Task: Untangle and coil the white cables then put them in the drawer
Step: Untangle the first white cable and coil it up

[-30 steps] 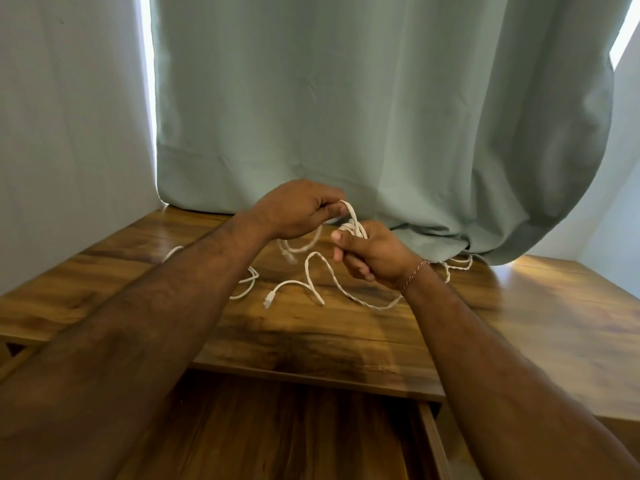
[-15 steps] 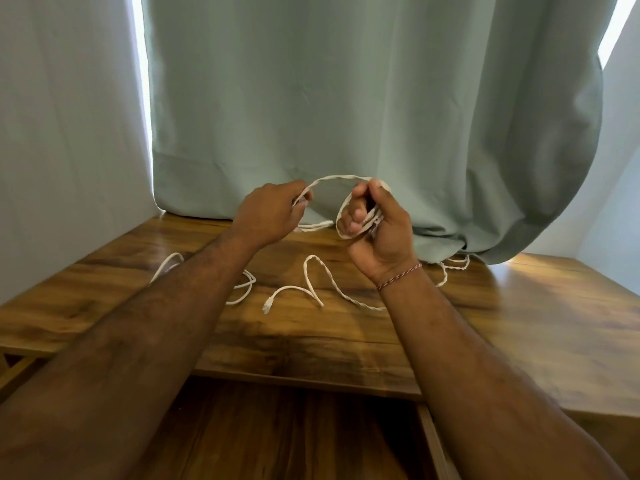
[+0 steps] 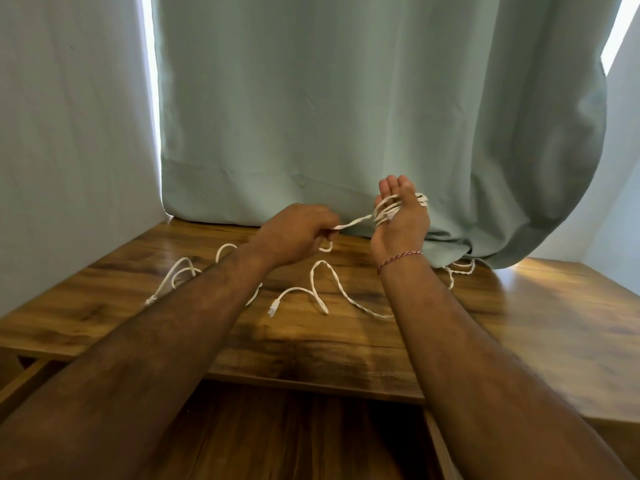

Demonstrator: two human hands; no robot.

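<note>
Several turns of white cable form a coil (image 3: 383, 210) wrapped around my right hand (image 3: 405, 226), which is held upright with straight fingers above the back of the wooden desk (image 3: 554, 327). My left hand (image 3: 298, 232) pinches the strand that runs taut from the coil. More white cable lies loose on the desk: a loop ending in a plug (image 3: 320, 292) in the middle, another tangle (image 3: 180, 275) partly hidden behind my left forearm, and a twisted piece (image 3: 459, 270) at the curtain's hem.
A pale green curtain (image 3: 346, 116) hangs down to the back edge of the desk. Below the desk's front edge an open wooden drawer (image 3: 277, 441) shows between my forearms. Bare desk top stretches to the right.
My right hand has opened and turned upright, with the coil now around its palm. My left hand has dropped lower and left, pulling the strand taut.
</note>
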